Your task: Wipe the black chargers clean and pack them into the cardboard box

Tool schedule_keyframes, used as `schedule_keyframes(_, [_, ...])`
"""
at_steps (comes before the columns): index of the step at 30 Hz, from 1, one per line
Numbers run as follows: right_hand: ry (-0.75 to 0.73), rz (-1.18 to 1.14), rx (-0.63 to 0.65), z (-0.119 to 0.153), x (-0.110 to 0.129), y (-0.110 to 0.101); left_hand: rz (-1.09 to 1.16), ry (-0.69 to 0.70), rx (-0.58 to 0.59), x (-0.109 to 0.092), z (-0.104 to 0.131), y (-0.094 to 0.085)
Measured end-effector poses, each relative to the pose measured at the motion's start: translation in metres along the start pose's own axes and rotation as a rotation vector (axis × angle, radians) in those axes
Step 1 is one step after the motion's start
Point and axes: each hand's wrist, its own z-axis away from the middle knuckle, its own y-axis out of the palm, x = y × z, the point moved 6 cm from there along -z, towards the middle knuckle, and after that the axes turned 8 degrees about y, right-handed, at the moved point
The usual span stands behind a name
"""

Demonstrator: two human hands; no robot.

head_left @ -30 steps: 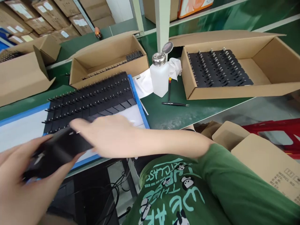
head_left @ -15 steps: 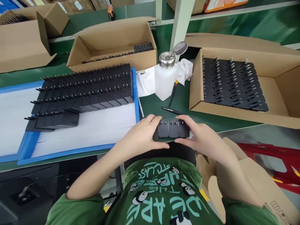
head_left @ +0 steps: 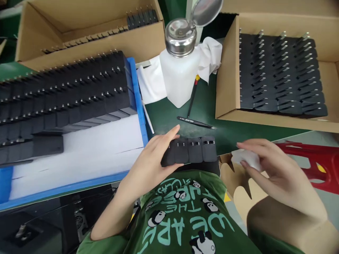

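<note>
A short row of several black plug adapters [head_left: 195, 150] with metal pins facing up is in my left hand [head_left: 152, 158], whose thumb and fingers grip the row's left end. The right end of the row is free. Away to the right, over the table's front edge, my right hand [head_left: 275, 169] pinches a crumpled white wipe [head_left: 247, 159] between thumb and fingers. Black tweezers [head_left: 196, 122] lie on the green table just beyond the adapters. Behind them stands a white dispenser bottle [head_left: 178, 76] with its metal lid flipped up.
To the left, a blue-rimmed tray [head_left: 139, 102] carries rows of black adapters. A cardboard box [head_left: 227, 70] with more adapters stands at right, another box [head_left: 100, 44] at back left. A thin black tool [head_left: 193, 97] and white cloth [head_left: 150, 83] lie near the bottle. A red stool [head_left: 325, 169] is at right.
My right hand has let go of the adapters' right end and moved right with the wipe. My left hand keeps its hold. The view has moved closer to the table.
</note>
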Motion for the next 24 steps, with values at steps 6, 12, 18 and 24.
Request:
schedule_keyframes(6, [0.067, 0.055, -0.274, 0.001, 0.004, -0.016, -0.157, 0.088, -0.121, -0.010, 0.009, -0.015])
schedule_keyframes(12, [0.411, -0.355, -0.542, -0.012, -0.002, -0.007, -0.271, 0.282, -0.456, -0.044, 0.028, -0.021])
schedule_keyframes(18, [0.523, -0.507, -0.452, -0.032, -0.015, 0.016, -0.278, 0.520, -0.308, -0.073, 0.021, 0.007])
schedule_keyframes(24, [0.146, -0.528, -0.336, -0.040, 0.016, 0.027, -0.369, 0.616, -0.196, -0.076, -0.007, 0.027])
